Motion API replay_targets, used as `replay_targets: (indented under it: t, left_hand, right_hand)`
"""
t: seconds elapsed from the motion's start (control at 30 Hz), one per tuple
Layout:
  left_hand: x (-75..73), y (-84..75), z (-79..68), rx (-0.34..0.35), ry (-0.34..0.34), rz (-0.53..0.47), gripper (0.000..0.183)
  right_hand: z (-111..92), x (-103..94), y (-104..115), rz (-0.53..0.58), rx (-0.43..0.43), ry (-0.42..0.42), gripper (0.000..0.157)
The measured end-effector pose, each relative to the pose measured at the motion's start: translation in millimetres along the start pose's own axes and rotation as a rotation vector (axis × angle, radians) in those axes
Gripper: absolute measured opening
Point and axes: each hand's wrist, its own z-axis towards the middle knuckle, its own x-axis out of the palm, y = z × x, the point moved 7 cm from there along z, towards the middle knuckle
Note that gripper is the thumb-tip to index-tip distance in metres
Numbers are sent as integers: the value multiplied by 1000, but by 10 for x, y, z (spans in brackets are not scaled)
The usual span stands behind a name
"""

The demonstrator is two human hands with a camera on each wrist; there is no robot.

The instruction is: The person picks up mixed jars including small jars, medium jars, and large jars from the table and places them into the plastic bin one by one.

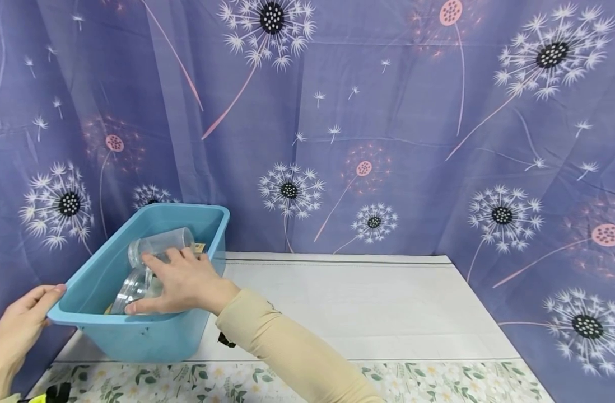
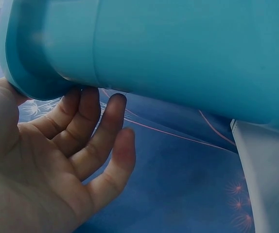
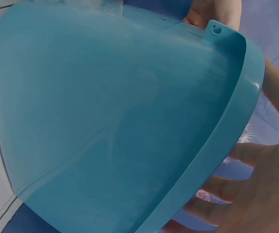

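A light-blue plastic bin (image 1: 141, 342) stands at the left of the table in the head view. My left hand (image 1: 22, 322) pinches its near left corner, thumb on the rim and fingers curled beneath the lip, as the left wrist view shows. Inside lie clear plastic jars: one on its side (image 1: 161, 242) toward the back, another clear jar (image 1: 131, 290) tilted nearer the front. My right hand (image 1: 183, 280) reaches over the near right rim with spread fingers above these jars. Whether its fingertips touch them is hard to tell. In the right wrist view the bin wall hides the contents.
Something with yellow (image 1: 200, 247) shows in the bin beside the rear jar. The white tabletop (image 1: 348, 302) extends to the right, with a floral cloth strip (image 1: 438, 380) along the front. A purple dandelion-print curtain (image 1: 388, 112) hangs behind and at both sides.
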Motion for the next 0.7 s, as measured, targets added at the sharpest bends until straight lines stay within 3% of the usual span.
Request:
replay_targets:
  t: [0.37,0.7]
  left_hand:
    - [4,-28,-15,-25,-30,76,49]
    - [-26,-69,-16,-41,-56,170,60]
  right_hand:
    - [-163,-33,-165,109,22,-84,80]
    - [-574,-144,-514,229,-8,-255,71]
